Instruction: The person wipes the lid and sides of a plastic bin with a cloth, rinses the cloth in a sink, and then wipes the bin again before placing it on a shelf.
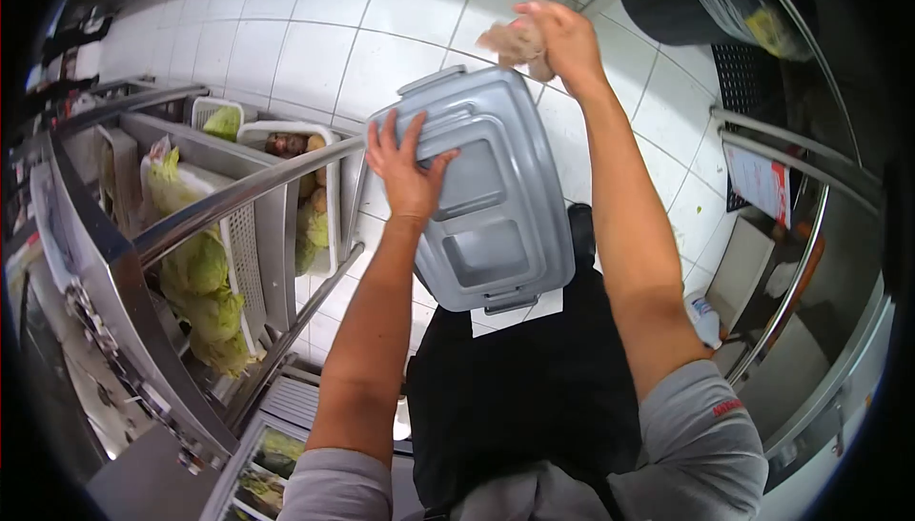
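Note:
In front of my legs is a grey plastic bin lid [486, 178] with raised clips at its ends and two recessed panels. What lies under it is hidden. My left hand [410, 168] rests on the lid's left side with its fingers spread. Beyond the lid's far right corner, my right hand [567, 44] is closed around a crumpled beige cloth [515, 42], held apart from the lid.
At left, a metal rack [248, 195] holds white baskets [250, 278] of cabbages [205, 264] and other produce. White tiles [405, 20] cover the floor. A black-lined bin [667, 6] stands at upper right, and a white bottle [703, 319] lies near metal rails at right.

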Motion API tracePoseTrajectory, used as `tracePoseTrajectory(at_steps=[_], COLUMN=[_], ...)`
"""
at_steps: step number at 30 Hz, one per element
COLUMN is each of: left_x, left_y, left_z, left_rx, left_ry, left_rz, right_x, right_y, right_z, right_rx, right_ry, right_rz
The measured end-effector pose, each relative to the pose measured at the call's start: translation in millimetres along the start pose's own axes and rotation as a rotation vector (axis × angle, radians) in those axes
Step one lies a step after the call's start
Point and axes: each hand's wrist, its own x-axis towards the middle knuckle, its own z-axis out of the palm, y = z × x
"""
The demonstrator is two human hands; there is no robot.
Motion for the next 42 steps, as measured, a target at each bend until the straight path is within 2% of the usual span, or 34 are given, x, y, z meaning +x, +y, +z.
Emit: tracePoseTrajectory(at_steps=[2, 4, 5, 6, 8, 10, 11, 13, 15, 17, 18, 20, 22, 23, 24, 26, 28, 30, 31, 33, 35, 37, 38, 39, 40, 41, 42], left_x=[5.3, 9.6, 11.8, 13.2, 16.1, 22.8, 24.3, 26.5, 28.4, 33.6, 35.8, 38.8, 43.0, 43.8, 46.0, 50.3, 53.4, 54.3, 55.4, 55.4, 55.0, 52.4, 49.8, 50.3, 52.4, 51.3, 53.5], left_y=[1.6, -4.8, -4.7, -2.4, -2.3, -1.7, 1.5, 5.0, 6.3, 7.4, 7.0, 1.2, -4.3, -5.7, -4.9, -7.7, -6.9, -6.5, -7.1, -7.2, -7.9, -7.8, -8.4, -7.8, -5.2, -4.8, -10.4], left_z=[-0.3, 5.2, 6.9, 6.0, 7.2, 6.0, 7.5, 8.4, 10.0, 9.4, 8.8, 9.5, 10.6, 10.8, 10.9, 8.4, 11.1, 8.4, 8.7, 8.5, 10.0, 12.3, 11.4, 11.2, 10.1, 10.0, 7.7], left_rx=[-0.007, -0.024, -0.033, -0.041, -0.049, -0.045, -0.038, -0.031, 0.002, 0.017, 0.009, -0.014, -0.048, -0.012, 0.003, 0.033, 0.024, 0.034, 0.041, 0.054, 0.054, 0.043, 0.063, 0.079, 0.092, 0.067, 0.050], left_ry=[-0.033, -0.059, -0.069, -0.082, -0.098, -0.170, -0.182, -0.192, -0.219, -0.235, -0.249, -0.274, -0.289, -0.292, -0.290, -0.304, -0.298, -0.309, -0.313, -0.314, -0.295, -0.286, -0.296, -0.306, -0.309, -0.304, -0.313], left_rz=[0.010, 0.039, 0.050, 0.055, 0.106, 0.130, 0.145, 0.167, 0.176, 0.192, 0.190, 0.181, 0.167, 0.154, 0.174, 0.193, 0.193, 0.205, 0.222, 0.230, 0.219, 0.201, 0.193, 0.190, 0.194, 0.195, 0.235], right_x=[-34.6, -86.8, -121.6, -152.6, -209.6, -264.6, -272.2, -269.9, -246.5, -179.6, -139.4, -67.3, -15.2, -27.0, -48.0, -122.6, -205.4, -256.7, -260.9, -228.3, -153.5, -85.9, -48.6, -24.5, -27.1, -45.2, -96.5], right_y=[35.4, 105.6, 114.5, 128.3, 171.4, 298.3, 264.8, 233.1, 224.9, 183.9, 155.1, 195.2, 270.8, 305.4, 300.9, 318.1, 362.9, 337.3, 316.7, 273.7, 216.2, 188.8, 205.5, 243.0, 234.2, 300.6, 310.7], right_z=[-28.0, -17.9, -5.9, -8.1, -8.8, 13.7, -0.6, -10.4, -7.5, 0.1, 0.8, 39.9, 54.1, 47.4, 26.5, 14.4, 40.6, 50.1, 45.1, 50.4, 39.7, 36.3, 37.0, 48.6, 25.7, 40.6, 40.9], right_rx=[0.423, 0.115, 0.185, 0.071, 0.068, 0.103, -0.266, -0.371, 0.084, 0.348, 0.351, 0.311, -0.039, -0.234, 0.030, 0.291, 0.141, 0.015, 0.018, -0.035, 0.303, 0.477, 0.302, 0.081, 0.076, 0.041, -0.028], right_ry=[0.157, 0.148, 0.082, 0.034, 0.016, 0.123, -0.078, -0.235, -0.121, -0.102, -0.049, 0.113, 0.024, 0.073, 0.088, 0.258, 0.457, 0.321, 0.140, 0.268, 0.254, 0.133, -0.039, -0.082, -0.169, -0.138, 0.096], right_rz=[0.150, 0.388, 0.652, 0.707, 0.703, 0.438, 0.596, 0.707, 0.582, 0.511, 0.439, 0.133, 0.154, 0.201, 0.476, 0.640, 0.430, 0.430, 0.514, 0.244, -0.031, -0.174, -0.159, -0.117, 0.376, 0.238, 0.144])
